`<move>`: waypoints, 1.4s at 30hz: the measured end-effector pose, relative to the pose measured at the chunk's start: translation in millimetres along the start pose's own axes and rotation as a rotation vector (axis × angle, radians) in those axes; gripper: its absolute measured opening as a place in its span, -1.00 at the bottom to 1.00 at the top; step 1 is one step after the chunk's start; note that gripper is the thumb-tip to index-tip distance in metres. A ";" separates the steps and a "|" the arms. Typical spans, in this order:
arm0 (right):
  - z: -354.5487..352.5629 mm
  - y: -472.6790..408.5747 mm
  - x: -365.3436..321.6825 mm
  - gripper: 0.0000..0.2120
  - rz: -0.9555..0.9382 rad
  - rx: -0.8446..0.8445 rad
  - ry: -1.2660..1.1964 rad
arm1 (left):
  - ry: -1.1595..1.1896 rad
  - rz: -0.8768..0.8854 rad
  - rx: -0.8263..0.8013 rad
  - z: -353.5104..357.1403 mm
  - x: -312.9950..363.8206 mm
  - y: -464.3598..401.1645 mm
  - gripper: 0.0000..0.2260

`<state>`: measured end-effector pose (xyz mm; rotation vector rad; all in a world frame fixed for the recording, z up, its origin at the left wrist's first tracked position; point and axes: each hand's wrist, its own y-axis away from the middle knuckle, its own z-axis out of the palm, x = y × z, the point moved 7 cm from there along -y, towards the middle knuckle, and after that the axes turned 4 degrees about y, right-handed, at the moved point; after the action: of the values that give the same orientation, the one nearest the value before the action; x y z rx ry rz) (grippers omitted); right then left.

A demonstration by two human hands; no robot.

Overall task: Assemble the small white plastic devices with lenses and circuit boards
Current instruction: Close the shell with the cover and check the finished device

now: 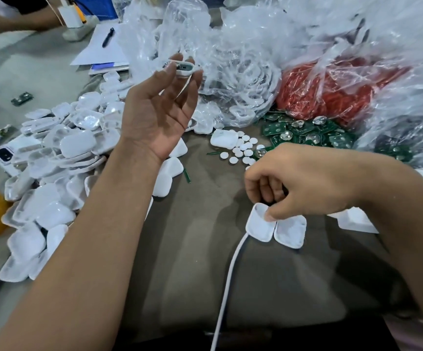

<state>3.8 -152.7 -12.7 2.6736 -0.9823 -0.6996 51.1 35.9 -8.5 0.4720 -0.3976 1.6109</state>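
Fingers (180,69) of the left hand (159,107) pinch one white device (183,67); right hand (304,183) grips another device (261,225).
Grey bench (205,269): white shells (53,173) left, green circuit boards (306,135) and plastic bags (256,59) far.

The grey table (200,274) carries a shell heap (53,160) at its left edge, green boards (306,133) and white discs (243,148) mid-table, crumpled plastic bags (230,59) behind, papers (99,49), apparently a phone (4,155).
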 end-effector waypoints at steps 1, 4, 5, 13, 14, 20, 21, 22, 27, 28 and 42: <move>-1.2 -0.4 0.9 -0.80 -0.003 0.008 0.007 | 0.001 0.001 0.002 -0.2 0.3 -0.3 -0.77; -8.6 0.9 6.4 -0.82 0.005 0.045 0.005 | 0.002 0.001 0.004 -0.5 -0.3 -1.0 -0.73; -11.9 2.0 8.1 -0.82 0.003 0.065 -0.024 | 0.000 -0.002 0.000 -0.2 -1.1 -1.1 -0.71; -58.2 -6.5 39.7 -0.94 0.169 0.752 -0.480 | -0.012 -0.059 -0.035 5.3 -22.0 -0.6 -0.67; -58.9 -9.9 44.0 -0.95 0.191 0.825 -0.587 | -0.013 -0.068 -0.045 6.2 -24.9 -0.5 -0.65; -43.8 -24.9 47.4 -0.94 0.037 0.925 -1.251 | -0.051 -0.077 -0.079 6.8 -35.3 -3.4 -0.62; -40.3 -26.0 45.4 -0.92 -0.003 0.913 -1.311 | -0.061 -0.073 -0.080 6.5 -35.8 -4.2 -0.63; -37.6 -26.6 43.5 -0.89 -0.033 0.910 -1.338 | -0.073 -0.072 -0.082 6.2 -36.1 -4.7 -0.66; -33.7 -33.3 37.2 -0.83 -0.117 0.903 -1.413 | -0.105 -0.059 -0.063 4.1 -33.9 -7.0 -0.62; -31.5 -36.0 36.8 -0.83 -0.131 0.867 -1.503 | -0.096 -0.060 -0.069 4.0 -34.0 -7.6 -0.63; -30.0 -33.3 40.9 -0.84 -0.095 0.890 -1.668 | -0.143 -0.062 -0.143 3.2 -37.8 -9.5 -0.68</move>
<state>64.4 -153.3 -13.0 2.0841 -1.6257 -3.3477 63.3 3.1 -25.8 0.4869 -0.5966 1.4822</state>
